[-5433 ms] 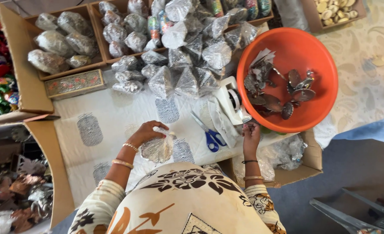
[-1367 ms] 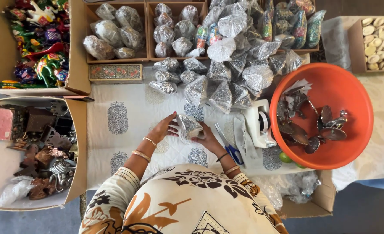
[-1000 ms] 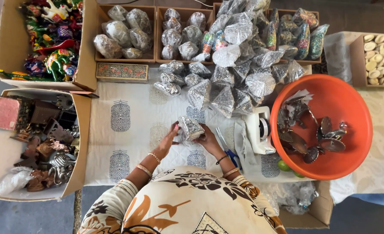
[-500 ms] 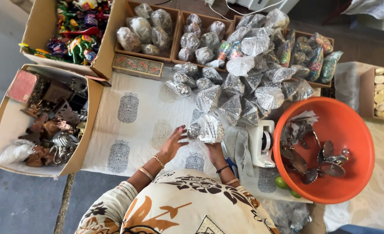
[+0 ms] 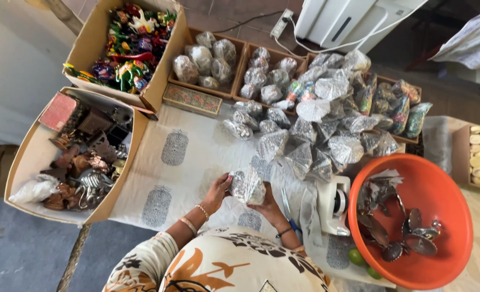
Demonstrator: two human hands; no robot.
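Wrapped bundle (image 5: 247,187), a small object inside clear crinkled plastic, sits near the centre of the view, raised just above the white printed cloth (image 5: 196,162) and clasped between both hands. I judge the step in hand to be the closing or smoothing of the wrap around this piece. I judge that the next move calls for a firm pinch on the loose plastic and a free spot among the finished pieces.

Left hand (image 5: 217,190): at 9 o'clock of the bundle, fingers curled partly closed, tips pressed on the plastic's left side. Right hand (image 5: 266,205): at 4 o'clock of the bundle, cupped beneath and behind it, fingers bent around the lower right edge. Both hands grip the bundle; neither is flat or fully clenched.

Surroundings: a heap of similar wrapped pieces (image 5: 326,135) lies at 1 o'clock of the bundle, spreading into the wooden trays (image 5: 239,60) at 12 o'clock. A white tape dispenser (image 5: 333,205) stands at 3 o'clock, near the right hand, with blue-handled scissors (image 5: 290,214) between them. Farther at 3 to 4 o'clock, an orange basin (image 5: 445,216) holds dark shell-shaped pieces. A cardboard box of brown metal figures (image 5: 72,157) lies at 9 o'clock, well apart, and a box of bright painted toys (image 5: 129,43) at 11 o'clock.
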